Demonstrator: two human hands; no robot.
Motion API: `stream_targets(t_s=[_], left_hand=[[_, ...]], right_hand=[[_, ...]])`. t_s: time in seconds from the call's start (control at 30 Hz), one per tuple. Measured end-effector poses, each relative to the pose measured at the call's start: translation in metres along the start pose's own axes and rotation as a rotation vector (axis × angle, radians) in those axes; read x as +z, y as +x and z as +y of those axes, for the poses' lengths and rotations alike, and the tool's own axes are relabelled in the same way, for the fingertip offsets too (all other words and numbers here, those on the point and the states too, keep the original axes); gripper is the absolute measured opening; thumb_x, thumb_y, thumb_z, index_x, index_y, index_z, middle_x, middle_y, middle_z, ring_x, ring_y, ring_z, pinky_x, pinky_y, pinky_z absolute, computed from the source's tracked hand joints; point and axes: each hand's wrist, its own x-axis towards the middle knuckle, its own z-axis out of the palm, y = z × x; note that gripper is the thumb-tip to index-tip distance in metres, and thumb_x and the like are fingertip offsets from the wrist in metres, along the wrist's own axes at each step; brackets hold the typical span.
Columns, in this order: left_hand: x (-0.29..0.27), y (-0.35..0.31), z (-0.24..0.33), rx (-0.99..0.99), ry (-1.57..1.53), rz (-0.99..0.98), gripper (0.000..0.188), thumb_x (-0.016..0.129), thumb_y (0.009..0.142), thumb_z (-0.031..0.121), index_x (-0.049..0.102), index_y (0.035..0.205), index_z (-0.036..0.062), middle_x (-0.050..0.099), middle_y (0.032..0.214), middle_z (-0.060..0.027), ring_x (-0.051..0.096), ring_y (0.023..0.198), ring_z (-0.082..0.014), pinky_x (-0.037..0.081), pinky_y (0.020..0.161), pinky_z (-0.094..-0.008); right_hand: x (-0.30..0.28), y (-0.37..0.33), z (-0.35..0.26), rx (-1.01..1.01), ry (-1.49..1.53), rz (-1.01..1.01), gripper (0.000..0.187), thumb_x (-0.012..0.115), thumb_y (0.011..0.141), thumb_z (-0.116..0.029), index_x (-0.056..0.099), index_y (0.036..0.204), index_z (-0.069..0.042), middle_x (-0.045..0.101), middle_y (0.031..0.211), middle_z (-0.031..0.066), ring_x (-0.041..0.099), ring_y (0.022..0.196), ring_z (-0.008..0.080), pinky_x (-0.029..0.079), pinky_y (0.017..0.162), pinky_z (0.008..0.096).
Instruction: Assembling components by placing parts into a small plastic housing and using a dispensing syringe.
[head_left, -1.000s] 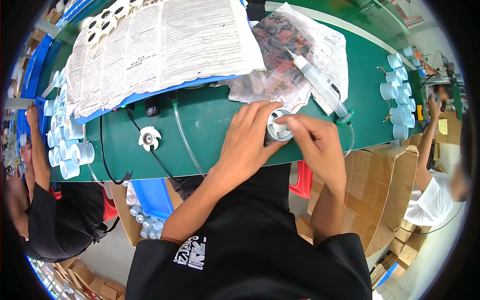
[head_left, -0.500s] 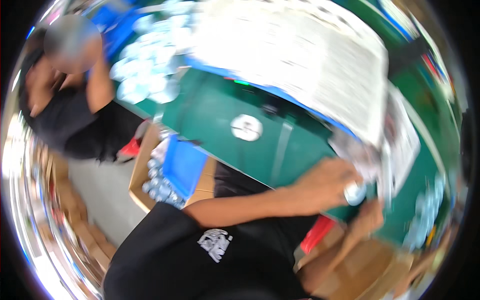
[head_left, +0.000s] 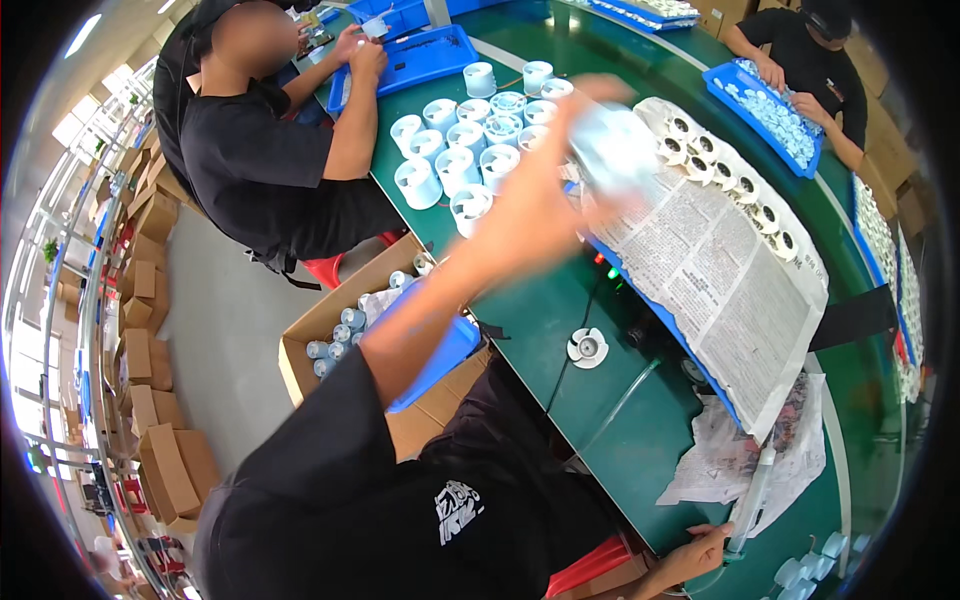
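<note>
Over near the rows of light blue cups (head_left: 455, 170), the left hand (head_left: 540, 195) is up in the air with one blue cup (head_left: 618, 145). Its fingers are curled around the cup, but hand and cup are both blurry. Down low, the right hand (head_left: 700, 552) is right by the bottom end of a clear syringe (head_left: 757, 490). Its fingers are bent, and I cannot tell if they pinch it. A small white wheel (head_left: 587, 348) lies on the green surface (head_left: 640, 425) between the two hands. Next to it, newspaper (head_left: 715, 280) covers a blue tray (head_left: 655, 312), with white wheels in rows (head_left: 745, 188) along the far edge. More blue cups sit in a cardboard box (head_left: 295, 355) below.
</note>
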Motion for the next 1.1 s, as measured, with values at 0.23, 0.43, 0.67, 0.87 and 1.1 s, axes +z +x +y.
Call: stream_targets(t_s=[0.23,0.43,0.67,0.87,1.1], left_hand=[[-0.154,0.142,-0.205,-0.261,0.494,0.107,0.064,0.081,0.065,0.020,0.051,0.119,0.0048,0.062,0.111,-0.0187,0.061,0.102,-0.0283,0.048,0.089,-0.0350],[-0.127,0.162,-0.278,-0.350,0.626,-0.226,0.060,0.084,0.064,0.023,0.061,0.117,0.0084,0.061,0.116,-0.0141,0.057,0.108,-0.0277,0.045,0.092,-0.0368],[-0.276,0.184,-0.395,-0.152,0.542,-0.358,0.046,0.065,0.089,0.017,0.051,0.130,0.0023,0.063,0.111,-0.0097,0.059,0.089,-0.0142,0.048,0.077,-0.0272],[-0.193,0.193,-0.373,-0.041,0.503,-0.318,0.039,0.058,0.095,0.025,0.054,0.124,-0.0006,0.059,0.121,-0.0130,0.055,0.112,-0.0212,0.043,0.096,-0.0330],[-0.060,0.062,-0.093,0.153,0.277,-0.163,0.027,0.054,0.096,0.014,0.056,0.116,-0.0041,0.060,0.117,-0.0108,0.055,0.109,-0.0193,0.040,0.097,-0.0309]], right_hand=[[0.006,0.001,-0.006,-0.054,0.140,-0.023,0.062,0.043,0.101,-0.038,0.044,0.052,0.000,0.034,0.048,0.0010,0.031,0.050,0.0097,0.024,0.051,0.0286],[-0.006,-0.007,0.004,-0.045,0.130,0.017,0.058,0.044,0.101,-0.033,0.050,0.054,0.001,0.046,0.051,0.0032,0.038,0.050,0.0093,0.030,0.050,0.0288],[0.009,0.015,-0.022,-0.092,0.243,-0.193,0.044,0.049,0.096,-0.018,0.058,0.059,0.002,0.054,0.054,0.0060,0.046,0.050,0.0138,0.035,0.050,0.0311],[-0.066,0.106,-0.011,0.135,-0.104,0.212,0.027,0.058,0.090,-0.022,0.059,0.106,0.000,0.060,0.067,0.0158,0.057,0.057,0.0206,0.045,0.054,0.0365],[-0.122,0.169,0.104,0.378,-0.636,0.516,0.033,0.062,0.084,-0.019,0.056,0.107,0.003,0.065,0.096,0.0290,0.062,0.090,0.0466,0.050,0.081,0.0513]])
